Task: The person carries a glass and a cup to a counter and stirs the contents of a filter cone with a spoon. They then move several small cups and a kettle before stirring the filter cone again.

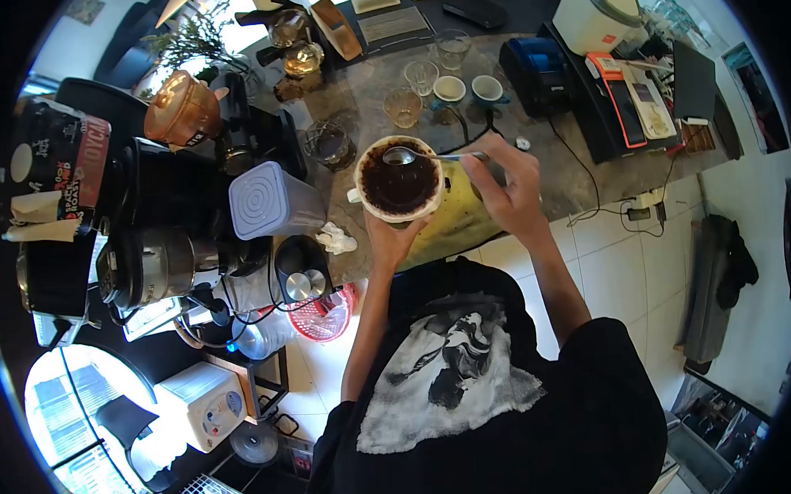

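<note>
A white coffee dripper [354, 196] lined with a paper filter sits in front of me, with dark wet coffee grounds [397, 188] inside it. My left hand [399, 238] is closed around its near lower side, most of the fingers hidden beneath. Between the pinched fingers of my right hand [508, 180] is a metal spoon [399, 156], its bowl over the far part of the grounds. A yellow-green cloth [457, 206] lies below and to the right of the dripper.
Several glasses and cups, including a white-rimmed cup [449, 89], stand beyond the dripper. Left are a glass jug [329, 145], a lidded plastic container [272, 201], a crumpled tissue [336, 239] and a small scale-like device [300, 272]. A blue-black machine [537, 72] stands right, its cable crossing the counter.
</note>
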A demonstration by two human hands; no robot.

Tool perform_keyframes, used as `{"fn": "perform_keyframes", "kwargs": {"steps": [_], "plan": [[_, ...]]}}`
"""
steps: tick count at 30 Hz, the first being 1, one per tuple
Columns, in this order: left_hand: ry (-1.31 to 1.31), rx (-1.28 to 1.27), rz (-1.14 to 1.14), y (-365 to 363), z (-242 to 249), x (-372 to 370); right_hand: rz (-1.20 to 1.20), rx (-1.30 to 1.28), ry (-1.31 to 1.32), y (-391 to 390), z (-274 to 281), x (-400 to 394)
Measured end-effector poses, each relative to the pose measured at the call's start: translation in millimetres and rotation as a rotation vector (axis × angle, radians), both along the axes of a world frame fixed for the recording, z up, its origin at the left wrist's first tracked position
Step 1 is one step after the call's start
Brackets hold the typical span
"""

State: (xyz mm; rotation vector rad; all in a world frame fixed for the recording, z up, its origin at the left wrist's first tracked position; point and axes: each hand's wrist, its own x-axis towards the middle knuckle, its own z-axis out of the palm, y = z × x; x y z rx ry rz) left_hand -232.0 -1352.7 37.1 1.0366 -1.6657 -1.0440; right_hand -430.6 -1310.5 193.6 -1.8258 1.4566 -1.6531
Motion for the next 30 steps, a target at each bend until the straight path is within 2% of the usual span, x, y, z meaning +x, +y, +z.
{"fn": "perform_keyframes", "kwargs": {"steps": [2,5,9,10,11,13,16,21,24,26,30], "plan": [[-0.044,0.023,0.028,1.6,-7.9,5.8,-0.037,0.054,-0.108,4.4,-1.4,4.5],[-0.077,-0.003,0.077,3.5,-4.9,8.3,-0.06,0.025,0.02,4.2,-5.3,3.7],[0.031,0.039,0.077,5.7,6.6,6.7,-0.092,0.06,-0.015,11.1,-20.2,6.2],[0.058,0.04,0.077,5.3,8.4,5.6,-0.099,-0.036,-0.061,13.0,-24.7,8.1],[0.06,0.036,0.068,3.7,9.8,4.1,-0.108,-0.04,-0.058,16.4,-23.2,11.3],[0.042,0.051,0.073,4.8,12.1,4.3,-0.16,-0.089,-0.219,24.9,-20.6,20.2],[-0.01,0.022,0.084,3.2,16.0,5.0,-0.156,-0.013,-0.199,27.7,-30.1,25.6],[0.0,0.059,0.025,0.7,15.3,6.1,-0.225,0.072,-0.186,32.3,-34.5,33.7],[0.11,0.103,0.0,-3.8,26.4,-0.2,-0.285,0.095,-0.213,37.2,-31.9,41.4],[0.128,0.116,-0.1,-9.0,34.3,-1.5,-0.326,0.087,-0.253,36.6,-32.1,47.6],[0.055,0.143,-0.152,-19.5,21.9,5.8,-0.353,0.113,-0.274,36.0,-33.6,56.3]]}}
